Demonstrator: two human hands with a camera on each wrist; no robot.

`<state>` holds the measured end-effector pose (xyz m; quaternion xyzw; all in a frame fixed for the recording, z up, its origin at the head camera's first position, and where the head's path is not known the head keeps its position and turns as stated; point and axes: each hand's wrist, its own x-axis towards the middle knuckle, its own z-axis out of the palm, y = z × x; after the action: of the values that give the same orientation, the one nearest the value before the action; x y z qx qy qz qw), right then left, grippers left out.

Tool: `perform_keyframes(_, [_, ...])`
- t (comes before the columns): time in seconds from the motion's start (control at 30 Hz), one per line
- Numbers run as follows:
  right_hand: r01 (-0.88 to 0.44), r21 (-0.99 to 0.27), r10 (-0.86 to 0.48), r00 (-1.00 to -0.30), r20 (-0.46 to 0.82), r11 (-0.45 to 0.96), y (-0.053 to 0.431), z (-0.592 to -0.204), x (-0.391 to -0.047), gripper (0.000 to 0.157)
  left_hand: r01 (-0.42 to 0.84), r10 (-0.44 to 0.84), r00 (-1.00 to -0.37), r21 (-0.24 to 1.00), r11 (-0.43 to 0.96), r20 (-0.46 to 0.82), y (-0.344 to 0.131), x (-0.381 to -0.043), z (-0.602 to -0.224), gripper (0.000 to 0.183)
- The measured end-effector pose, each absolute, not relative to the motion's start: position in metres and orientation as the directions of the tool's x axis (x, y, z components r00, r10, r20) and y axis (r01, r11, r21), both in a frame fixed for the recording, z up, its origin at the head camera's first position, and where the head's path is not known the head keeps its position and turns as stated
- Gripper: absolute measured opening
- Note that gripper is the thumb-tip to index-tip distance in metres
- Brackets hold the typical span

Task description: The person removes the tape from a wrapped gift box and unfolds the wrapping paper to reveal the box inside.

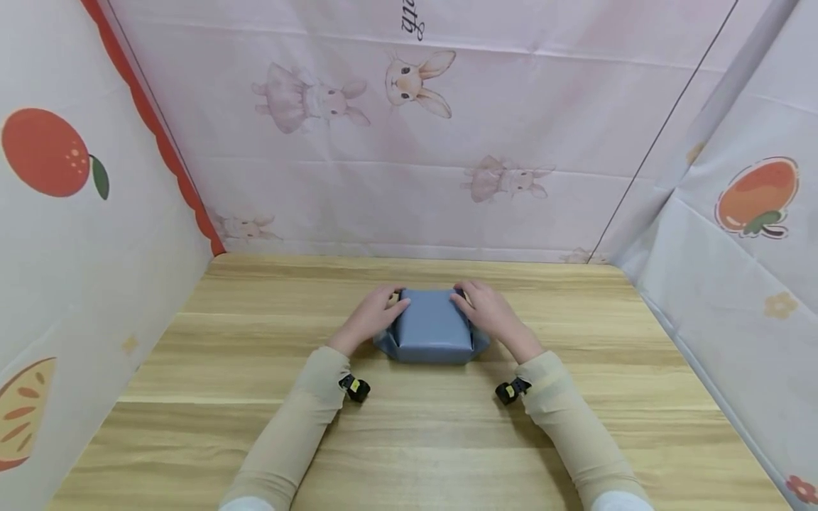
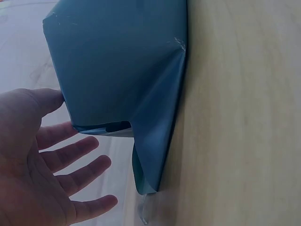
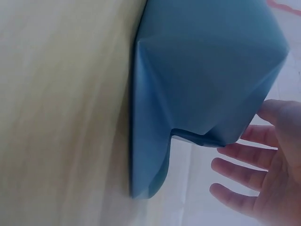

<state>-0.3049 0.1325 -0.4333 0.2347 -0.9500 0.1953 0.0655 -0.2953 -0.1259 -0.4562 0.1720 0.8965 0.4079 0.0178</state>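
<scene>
A box-shaped package wrapped in blue-grey paper (image 1: 434, 323) rests on the wooden table. Folded paper flaps stick out low at its sides, the left flap (image 2: 153, 136) in the left wrist view and the right flap (image 3: 149, 150) in the right wrist view. My left hand (image 1: 371, 314) is at the package's far left corner, its thumb on the top edge and the other fingers spread beside the paper. At the far right corner, my right hand (image 1: 491, 311) mirrors this, thumb against the top edge, fingers loosely extended. Open folds of paper show at both ends.
The wood-grain table (image 1: 422, 440) spreads around the package. Behind it hangs a pink cloth with rabbits (image 1: 383, 206); fruit-patterned cloths stand along the left (image 1: 128, 262) and right (image 1: 722, 298) sides. Small black cameras sit at the left wrist (image 1: 355, 388) and right wrist (image 1: 511, 390).
</scene>
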Motion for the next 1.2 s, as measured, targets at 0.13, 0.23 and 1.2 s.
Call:
perform_keyframes(0.13, [-0.479,-0.338,-0.423,-0.877,0.228,0.81,0.132,-0.432,-0.306,0.035,0.3,0.319,-0.94,0.732,0.612,0.119,-0.125,-0.295,-0.454,0.05])
perform_keyframes(0.23, [-0.489,-0.334,-0.426,-0.871,0.246,0.806,0.131,-0.43,-0.305,0.029,0.303,0.311,-0.941,0.728,0.615,0.129,-0.125,-0.294,-0.452,0.049])
perform_keyframes(1.2, [-0.692,-0.349,-0.533,-0.715,0.453,0.632,0.153,-0.413,-0.243,0.013,0.653,0.426,-0.741,0.406,0.639,0.519,-0.135,-0.231,-0.43,0.018])
